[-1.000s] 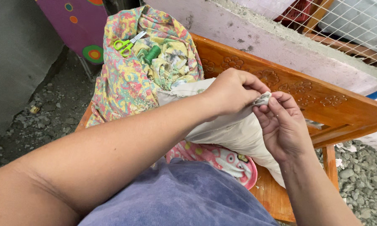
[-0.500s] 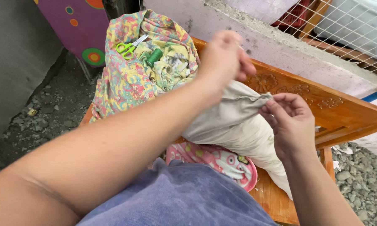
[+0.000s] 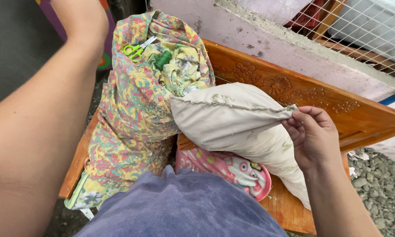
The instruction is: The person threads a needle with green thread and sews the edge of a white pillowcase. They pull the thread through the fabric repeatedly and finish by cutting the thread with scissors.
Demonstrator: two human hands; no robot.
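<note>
Right hand: fingers pinching cream pillow at its seam corner; I'd keep that seam taut. Left hand: raised, fingers unseen.

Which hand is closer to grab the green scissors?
Probably the left hand. It is raised near the green scissors lying on the flowery cloth. The right hand is busy pinching the corner of the cream pillow, farther away.

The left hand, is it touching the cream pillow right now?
Apart. The head view shows the left hand raised far up by the purple panel, with the floral cloth between it and the cream pillow. Only the right hand pinches the pillow's seam corner.
</note>
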